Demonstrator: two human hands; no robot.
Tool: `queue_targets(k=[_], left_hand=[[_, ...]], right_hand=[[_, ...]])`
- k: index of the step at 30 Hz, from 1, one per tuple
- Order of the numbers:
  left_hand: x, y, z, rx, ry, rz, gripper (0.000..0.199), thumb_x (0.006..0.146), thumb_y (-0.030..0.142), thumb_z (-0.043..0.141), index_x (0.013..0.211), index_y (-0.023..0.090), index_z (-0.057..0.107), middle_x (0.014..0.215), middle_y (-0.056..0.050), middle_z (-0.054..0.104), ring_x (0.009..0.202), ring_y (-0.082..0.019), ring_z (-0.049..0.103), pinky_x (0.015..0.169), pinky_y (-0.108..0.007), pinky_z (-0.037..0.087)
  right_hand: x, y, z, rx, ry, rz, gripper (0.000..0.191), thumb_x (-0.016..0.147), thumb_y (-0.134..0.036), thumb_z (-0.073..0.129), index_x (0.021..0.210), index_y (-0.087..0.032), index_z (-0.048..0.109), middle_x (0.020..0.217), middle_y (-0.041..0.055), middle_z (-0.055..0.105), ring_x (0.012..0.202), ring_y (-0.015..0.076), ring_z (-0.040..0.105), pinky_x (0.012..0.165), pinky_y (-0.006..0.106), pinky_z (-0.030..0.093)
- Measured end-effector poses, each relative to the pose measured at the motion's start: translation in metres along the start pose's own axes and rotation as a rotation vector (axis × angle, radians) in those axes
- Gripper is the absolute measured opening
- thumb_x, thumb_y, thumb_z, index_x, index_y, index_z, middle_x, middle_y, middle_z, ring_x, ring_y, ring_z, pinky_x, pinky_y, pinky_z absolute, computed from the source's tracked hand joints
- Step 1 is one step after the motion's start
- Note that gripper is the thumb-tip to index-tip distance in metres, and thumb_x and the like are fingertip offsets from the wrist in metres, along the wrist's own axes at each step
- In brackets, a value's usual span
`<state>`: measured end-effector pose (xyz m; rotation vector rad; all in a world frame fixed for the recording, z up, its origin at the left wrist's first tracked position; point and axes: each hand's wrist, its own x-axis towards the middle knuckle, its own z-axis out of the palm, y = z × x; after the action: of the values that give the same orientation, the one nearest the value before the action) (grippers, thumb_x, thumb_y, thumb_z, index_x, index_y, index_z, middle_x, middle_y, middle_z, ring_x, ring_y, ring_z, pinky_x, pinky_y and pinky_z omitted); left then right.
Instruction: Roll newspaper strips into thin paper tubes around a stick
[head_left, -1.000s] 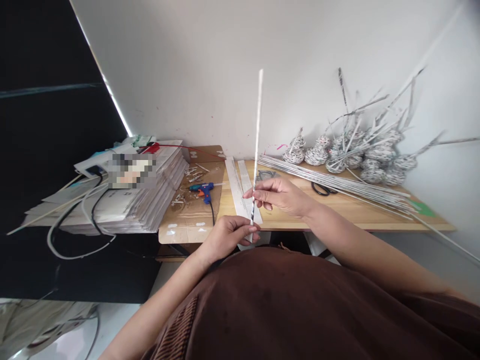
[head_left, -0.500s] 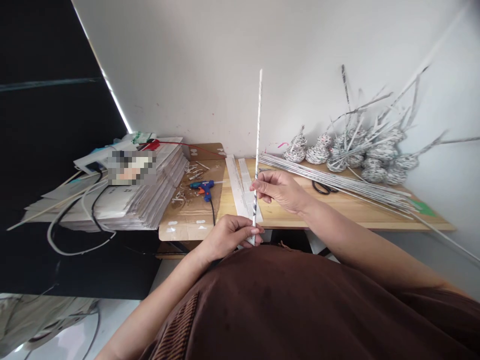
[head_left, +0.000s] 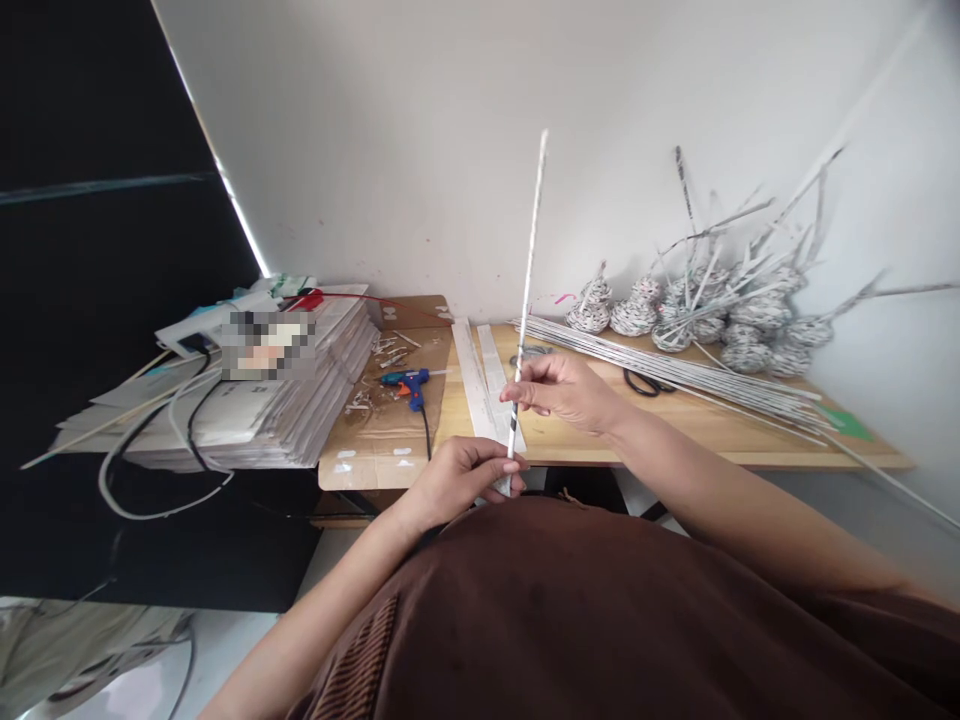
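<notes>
A thin white rolled paper tube with dark printed marks near its lower part rises in front of me, its top leaning slightly right. My left hand pinches its bottom end close to my brown top. Higher up, my right hand holds the tube between thumb and fingers. Behind the hands, flat white paper strips lie on the wooden table. What the left fingers cover at the bottom end is partly hidden.
A blue glue gun rests on cardboard with paper scraps. Tall paper stacks stand left. To the right lie a bundle of paper tubes and black-handled scissors; several woven paper shapes stand by the wall.
The tube's upper end has tilted to the right. My right hand has shifted slightly right and lower with it, while the left hand keeps its pinch at the bottom.
</notes>
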<state>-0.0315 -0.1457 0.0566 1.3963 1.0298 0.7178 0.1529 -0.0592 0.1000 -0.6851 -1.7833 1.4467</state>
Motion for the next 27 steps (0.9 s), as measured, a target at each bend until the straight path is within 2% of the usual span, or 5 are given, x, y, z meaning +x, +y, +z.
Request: queue_targets(k=[2,7,14,23,27], left_hand=[[0.000,0.001,0.000,-0.018,-0.022,-0.001,0.037,0.082,0.045,0.062,0.098,0.012,0.070,0.084,-0.008,0.069,0.074,-0.015,0.065,0.068,-0.027,0.056],[0.001,0.002,-0.002,-0.054,0.018,-0.002,0.035,0.082,0.044,0.064,0.096,0.011,0.069,0.081,-0.007,0.069,0.071,-0.014,0.064,0.066,-0.026,0.056],[0.000,0.003,0.001,-0.074,-0.044,-0.023,0.035,0.081,0.042,0.066,0.098,0.012,0.070,0.082,-0.008,0.070,0.075,-0.014,0.066,0.067,-0.025,0.056],[0.006,0.005,-0.013,-0.218,0.370,0.083,0.038,0.072,0.045,0.074,0.091,0.011,0.072,0.083,-0.008,0.071,0.068,-0.015,0.066,0.055,-0.024,0.057],[0.009,0.003,-0.014,-0.218,0.429,0.127,0.038,0.071,0.047,0.074,0.083,0.011,0.073,0.073,-0.007,0.069,0.059,-0.013,0.062,0.046,-0.021,0.053]], right_hand=[[0.001,-0.001,0.001,0.044,0.063,-0.015,0.032,0.067,-0.044,0.080,0.068,-0.015,0.066,0.058,-0.0020,0.054,0.052,0.0071,0.044,0.044,0.020,0.031],[0.003,-0.002,-0.003,0.056,-0.119,0.029,0.030,0.077,-0.042,0.073,0.087,-0.014,0.073,0.071,0.0033,0.063,0.060,0.0089,0.050,0.046,0.020,0.034],[0.006,0.000,-0.003,0.113,-0.128,0.045,0.029,0.083,-0.041,0.067,0.091,-0.014,0.073,0.067,0.0013,0.058,0.061,0.0086,0.051,0.046,0.019,0.032],[-0.008,0.012,0.009,-0.126,-0.029,0.067,0.032,0.081,-0.045,0.067,0.087,-0.014,0.068,0.077,0.0035,0.063,0.067,0.0112,0.055,0.057,0.022,0.043],[-0.019,0.031,0.025,-0.256,-0.075,0.031,0.030,0.076,-0.041,0.073,0.091,-0.015,0.069,0.083,0.0040,0.068,0.072,0.0133,0.058,0.065,0.025,0.045]])
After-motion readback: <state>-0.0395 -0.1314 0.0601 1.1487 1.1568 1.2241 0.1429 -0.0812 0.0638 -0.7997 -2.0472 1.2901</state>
